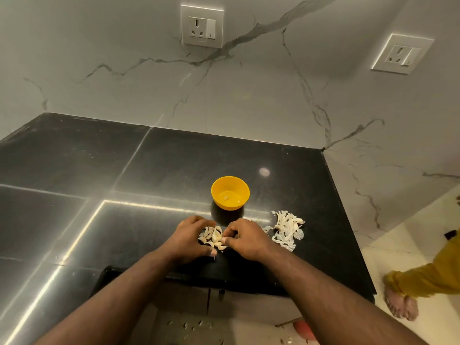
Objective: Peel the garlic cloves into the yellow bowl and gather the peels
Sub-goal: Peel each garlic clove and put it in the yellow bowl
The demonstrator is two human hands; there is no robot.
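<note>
**Mid-peel: clove pile between both hands**

Here, left to right. Left hand: fingers curled over the left edge of the garlic cloves, thumb stretched toward the near side of the pile. Holding a clove or only corralling the heap — cannot tell. Right hand: fingers bent inward, tips pinching at something small on the pile's right edge, probably one clove or its skin; too small to confirm.

Yellow bowl: just beyond the fingertips of both hands, upright on the black counter, apart from the pile. Peels: heap just right of the right hand, near but not touching it.

Judgement on doing the step well: steady the clove with the left, strip skin with the right fingertips; drop the bare clove forward into the bowl; flick skin rightward onto the existing heap, not back into the unpeeled pile. Stray scraps between right hand and heap worth sweeping in.

Counts: bowl, one. Pieces inside, apparently two, pale and small. Cloves in pile, roughly eight to ten visible, some hidden under hands. Peel heaps, one. Wall sockets, two.
</note>
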